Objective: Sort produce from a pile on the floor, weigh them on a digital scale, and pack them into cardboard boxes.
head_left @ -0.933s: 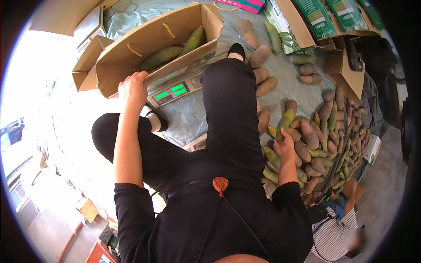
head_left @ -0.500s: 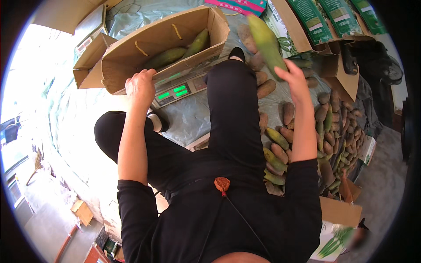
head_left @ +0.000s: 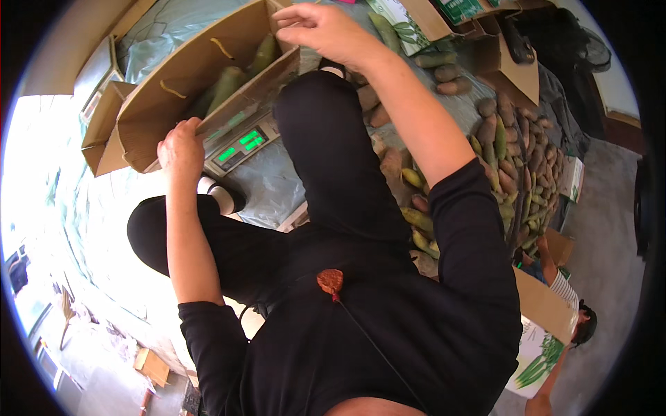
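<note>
A long cardboard box [head_left: 149, 111] with yellow rope handles rests on a digital scale [head_left: 243, 147] with lit green readouts. Green radishes [head_left: 227, 87] lie inside it, partly hidden by the near wall. My left hand [head_left: 182, 147] grips the box's near wall toward its left end, fingers over the rim. Over the box's right end is my right hand [head_left: 322, 29], fingers stretched and nothing seen in them.
Many muddy and green radishes [head_left: 531, 166] are piled on the right, with several looser ones [head_left: 454, 85] nearer. Printed cartons [head_left: 409, 21] stand at the far right. Another person [head_left: 565, 291] is at the lower right beside a carton. My knee [head_left: 322, 104] is close to the scale.
My right hand has swung left from the loose radishes to the box and no longer holds the green radish. My left hand stays on the box wall. The view has shifted; a person now shows lower right.
</note>
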### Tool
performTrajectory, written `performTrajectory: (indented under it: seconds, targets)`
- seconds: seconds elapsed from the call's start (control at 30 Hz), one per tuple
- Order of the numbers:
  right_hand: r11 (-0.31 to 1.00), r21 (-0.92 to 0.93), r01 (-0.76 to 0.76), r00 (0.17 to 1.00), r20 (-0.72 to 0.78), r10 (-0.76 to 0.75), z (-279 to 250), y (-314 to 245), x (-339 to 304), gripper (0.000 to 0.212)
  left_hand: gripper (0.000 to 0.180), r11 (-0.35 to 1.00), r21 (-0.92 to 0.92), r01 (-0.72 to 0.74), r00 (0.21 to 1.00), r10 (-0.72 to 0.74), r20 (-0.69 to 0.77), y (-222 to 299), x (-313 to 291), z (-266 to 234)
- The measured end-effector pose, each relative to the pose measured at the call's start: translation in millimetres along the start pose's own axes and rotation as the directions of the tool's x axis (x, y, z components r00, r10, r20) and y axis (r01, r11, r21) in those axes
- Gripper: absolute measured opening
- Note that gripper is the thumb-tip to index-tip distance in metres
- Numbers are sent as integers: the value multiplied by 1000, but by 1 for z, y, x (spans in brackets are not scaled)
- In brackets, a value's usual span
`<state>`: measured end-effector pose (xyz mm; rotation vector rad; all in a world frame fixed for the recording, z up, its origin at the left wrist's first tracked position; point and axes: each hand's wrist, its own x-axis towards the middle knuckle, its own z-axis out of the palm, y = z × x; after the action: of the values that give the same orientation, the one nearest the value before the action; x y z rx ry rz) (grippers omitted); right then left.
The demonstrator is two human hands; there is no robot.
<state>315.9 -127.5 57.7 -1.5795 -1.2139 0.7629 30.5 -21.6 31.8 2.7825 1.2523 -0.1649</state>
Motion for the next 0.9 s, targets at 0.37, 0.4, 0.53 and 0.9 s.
performTrajectory:
  seconds: [0.37,0.4,0.53,0.9]
  targets:
    - [865,125,-487,795,-347,498,-96,118,-180,39,29,1000,16,-1,999,2,-49,0,0,5]
    - [860,128,-493,787,-356,504,-99,136,-202,39,29,1000,6,8,1000,-7,-21,1,1,3]
    - [706,-164,-689,685,-463,562,-100,204,-299,35,29,1000,-2,6,999,-6,36,13,6,2]
    - [-12,-762,-647,396,-349,849,-32,196,-383,42,27,997,-45,-61,997,59,-56,-2,5,13]
